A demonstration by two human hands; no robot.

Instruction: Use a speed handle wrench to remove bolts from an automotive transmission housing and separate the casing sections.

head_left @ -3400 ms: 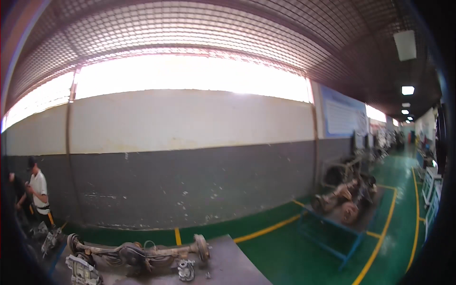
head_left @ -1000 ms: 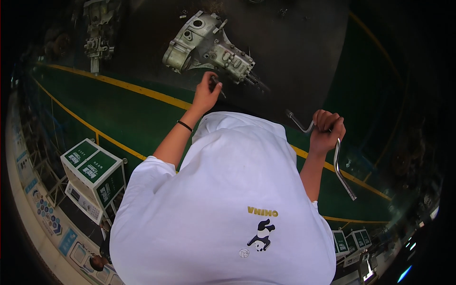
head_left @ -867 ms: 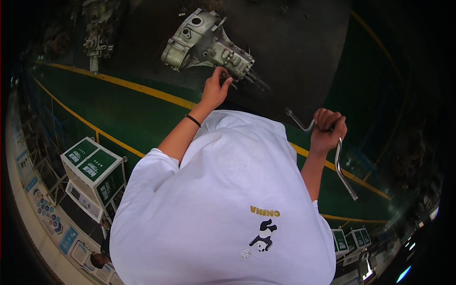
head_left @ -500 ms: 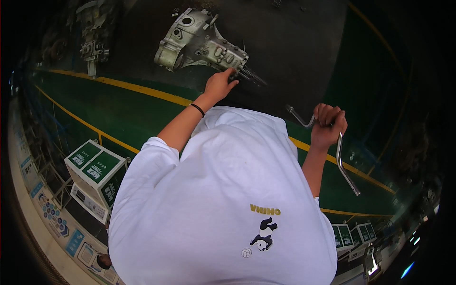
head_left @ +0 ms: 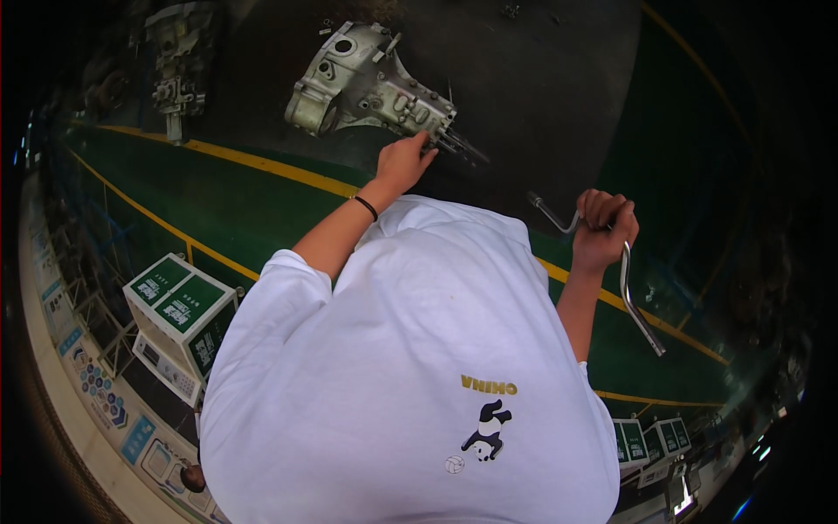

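On the dark tabletop (head_left: 541,96), left hand (head_left: 403,163) has moved to the metal casing (head_left: 371,92) ahead — its grip I cannot tell; right hand (head_left: 604,229) grasps the cranked wrench (head_left: 644,327).

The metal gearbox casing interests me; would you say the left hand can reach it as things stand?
Probably yes: the left hand is right at the near edge of the gearbox casing, with nothing visibly blocking it.

the right grip (head_left: 605,229) holds a bent bar (head_left: 642,321); the left grip (head_left: 403,163) meets a metal casing (head_left: 353,79).
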